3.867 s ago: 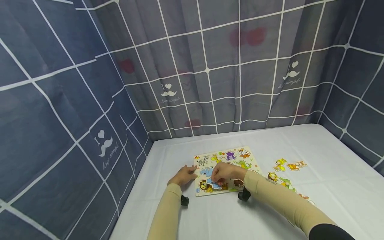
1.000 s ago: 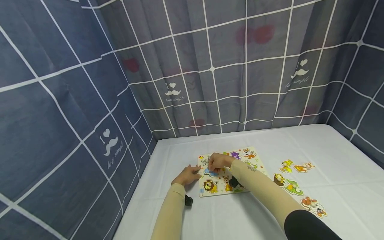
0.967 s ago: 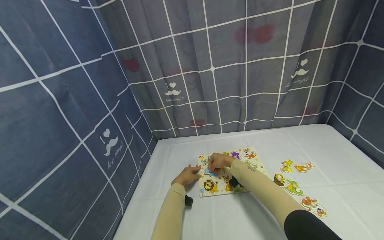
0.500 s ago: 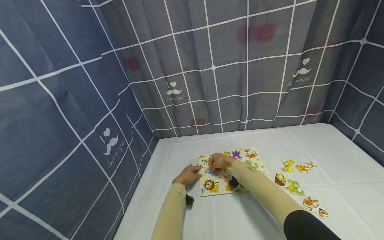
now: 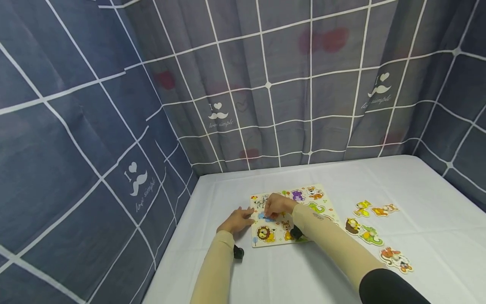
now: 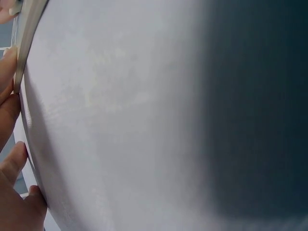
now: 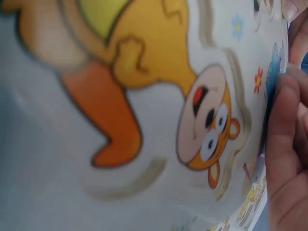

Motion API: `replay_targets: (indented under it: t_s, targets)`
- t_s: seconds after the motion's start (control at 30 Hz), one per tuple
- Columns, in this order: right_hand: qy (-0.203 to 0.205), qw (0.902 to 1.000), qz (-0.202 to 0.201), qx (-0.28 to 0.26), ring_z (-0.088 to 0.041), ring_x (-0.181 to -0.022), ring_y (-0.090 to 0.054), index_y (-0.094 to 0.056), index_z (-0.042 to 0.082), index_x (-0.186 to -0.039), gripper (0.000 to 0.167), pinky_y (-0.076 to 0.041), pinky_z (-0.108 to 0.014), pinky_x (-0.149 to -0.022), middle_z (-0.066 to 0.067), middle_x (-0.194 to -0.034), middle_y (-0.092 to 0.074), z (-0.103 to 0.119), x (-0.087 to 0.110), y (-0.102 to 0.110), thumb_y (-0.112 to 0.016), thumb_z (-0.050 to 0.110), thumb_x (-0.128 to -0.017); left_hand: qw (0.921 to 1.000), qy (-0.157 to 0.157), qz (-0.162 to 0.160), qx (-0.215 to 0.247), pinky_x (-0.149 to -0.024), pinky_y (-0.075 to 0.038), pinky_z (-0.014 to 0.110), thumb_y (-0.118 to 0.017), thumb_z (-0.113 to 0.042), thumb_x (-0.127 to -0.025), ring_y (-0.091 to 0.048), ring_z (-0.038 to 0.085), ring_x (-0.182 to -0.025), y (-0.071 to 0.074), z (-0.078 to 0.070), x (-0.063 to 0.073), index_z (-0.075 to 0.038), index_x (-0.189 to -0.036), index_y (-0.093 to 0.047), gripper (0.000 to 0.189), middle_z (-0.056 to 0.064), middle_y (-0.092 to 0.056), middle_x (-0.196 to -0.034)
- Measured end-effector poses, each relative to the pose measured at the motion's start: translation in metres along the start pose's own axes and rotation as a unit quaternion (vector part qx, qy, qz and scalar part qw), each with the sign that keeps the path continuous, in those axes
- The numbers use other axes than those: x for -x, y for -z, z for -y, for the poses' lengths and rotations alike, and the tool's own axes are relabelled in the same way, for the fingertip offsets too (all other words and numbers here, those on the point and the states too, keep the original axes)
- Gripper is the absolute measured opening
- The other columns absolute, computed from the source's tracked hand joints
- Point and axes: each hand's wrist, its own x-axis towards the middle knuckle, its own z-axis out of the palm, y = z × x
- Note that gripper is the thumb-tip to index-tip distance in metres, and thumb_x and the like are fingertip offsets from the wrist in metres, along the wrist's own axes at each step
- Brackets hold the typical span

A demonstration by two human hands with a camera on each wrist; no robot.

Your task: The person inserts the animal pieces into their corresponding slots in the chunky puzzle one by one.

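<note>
Curtain [image 5: 288, 103]: grey-blue cloth with white grid lines, hung behind and at both sides.
Bench [image 5: 220, 192]: white on top, reaching back to the curtain.
Board [image 5: 278, 238]: flat on the bench, printed with animals, among them a lion [image 5: 265, 234] and an orange animal [image 5: 287, 231] near the front edge.
Blue piece [image 5: 262, 216]: on the left part of the board, just beyond the lion; whether it sits fully in a slot cannot be told.
Right hand [image 5: 278, 204]: grip closed on the blue piece, fingers bent and fingertips pinching it.
Left hand [image 5: 236, 220]: grip released, fingers spread, touching the board's left edge.
Loose pieces: right of the board on the bench, including a yellow piece [image 5: 362, 208], an orange piece [image 5: 385, 210], a brown piece [image 5: 352, 226] and a green piece [image 5: 371, 235].
Sleeves [image 5: 215, 264]: beige on both arms, with a black band [image 5: 391, 287] on the right.
</note>
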Motion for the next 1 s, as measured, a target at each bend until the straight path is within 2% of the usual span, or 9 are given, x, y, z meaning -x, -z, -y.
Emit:
replay_targets:
  t_s: [0.13,0.27,0.37,0.63,0.83,1.0]
  targets:
    - [-0.014,0.9993,-0.013,0.032,-0.010,-0.059,-0.065,-0.073,0.007,-0.072,0.014,-0.056,-0.022,-0.059,-0.002,-0.066,-0.071,-0.001,0.004,-0.001,-0.078,0.010,-0.085,1.0000,0.001,0.003,-0.001,-0.124,-0.015,0.063,-0.069,-0.032,-0.094,-0.018,0.042,-0.154,-0.002,0.001,-0.001,-0.025,-0.145,-0.054,0.053,0.021,-0.025,-0.164]
    - [-0.022,0.9989,-0.011,0.040,-0.010,-0.057,-0.065,-0.073,0.006,-0.069,0.016,-0.057,-0.022,-0.058,-0.003,-0.065,-0.072,-0.004,0.008,0.001,-0.078,0.007,-0.084,0.9999,-0.005,0.004,-0.010,-0.124,-0.015,0.063,-0.069,-0.032,-0.094,-0.018,0.041,-0.154,-0.002,0.001,-0.001,-0.024,-0.145,-0.054,0.053,0.019,-0.028,-0.163]
    - [-0.014,0.9996,-0.008,0.025,-0.012,-0.056,-0.067,-0.074,0.004,-0.069,0.015,-0.059,-0.025,-0.059,-0.005,-0.065,-0.073,-0.005,0.012,0.002,-0.078,0.004,-0.084,0.9998,-0.013,0.004,-0.016,-0.124,-0.015,0.062,-0.068,-0.032,-0.095,-0.018,0.041,-0.154,-0.001,0.000,0.000,-0.022,-0.145,-0.054,0.053,0.019,-0.031,-0.162]
    - [0.012,0.9998,0.001,0.017,-0.012,-0.060,-0.067,-0.074,0.004,-0.073,0.012,-0.061,-0.025,-0.062,-0.004,-0.069,-0.073,-0.008,0.025,0.006,-0.076,0.005,-0.085,0.9999,-0.010,-0.001,-0.014,-0.124,-0.016,0.062,-0.069,-0.032,-0.094,-0.019,0.042,-0.154,0.001,0.002,-0.002,-0.023,-0.145,-0.054,0.053,0.021,-0.029,-0.163]
    - [0.024,0.9997,0.000,-0.010,-0.015,-0.063,-0.069,-0.074,0.004,-0.075,0.011,-0.062,-0.028,-0.065,-0.007,-0.071,-0.073,-0.009,0.037,0.012,-0.076,0.006,-0.086,0.9999,-0.010,-0.001,-0.009,-0.124,-0.015,0.061,-0.069,-0.031,-0.095,-0.018,0.041,-0.154,0.000,0.001,-0.001,-0.023,-0.145,-0.053,0.053,0.021,-0.027,-0.163]
    - [0.048,0.9988,0.004,0.001,-0.018,-0.067,-0.070,-0.075,0.002,-0.078,0.011,-0.061,-0.032,-0.068,-0.010,-0.074,-0.074,-0.011,0.049,0.018,-0.075,0.009,-0.088,0.9998,-0.011,-0.003,-0.014,-0.124,-0.014,0.061,-0.069,-0.030,-0.094,-0.018,0.040,-0.154,0.000,0.001,0.001,-0.022,-0.145,-0.054,0.054,0.017,-0.031,-0.163]
